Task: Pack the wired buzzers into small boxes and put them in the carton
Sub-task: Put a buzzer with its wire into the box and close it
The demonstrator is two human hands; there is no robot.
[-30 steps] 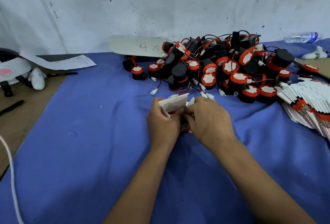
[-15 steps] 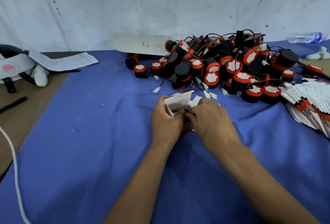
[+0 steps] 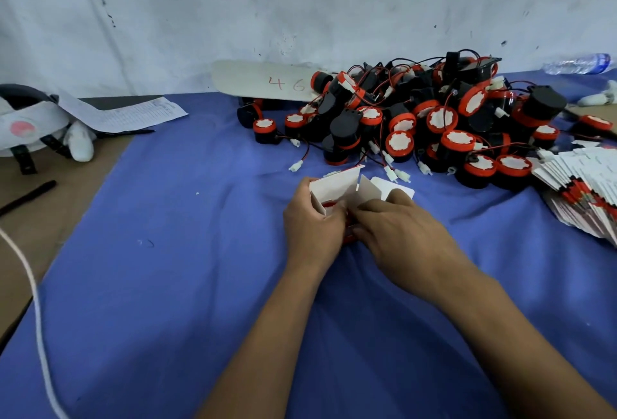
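Two bare forearms reach forward over the blue cloth (image 3: 167, 285) to meet at a small white box (image 3: 337, 186) with red print, held just above the cloth. The left hand (image 3: 314, 221) grips the box's left side, fingers curled round it, thumb toward the middle. The right hand (image 3: 397, 228) comes in from the right, its fingers bent down onto the box's near edge, touching the left hand; whether they pinch a flap or only press cannot be told. The box's white flaps stand open and rise just beyond the knuckles of both hands. Something red shows inside, between the fingers.

Beyond the box, loose white connectors on red-and-black wires lie on the cloth, leading to a pile of black-and-red wired buzzers (image 3: 434, 124). At the right edge sits a fanned stack of flat box blanks (image 3: 581, 181). Behind the pile lies a white board marked "46" (image 3: 267, 82), against the white wall.
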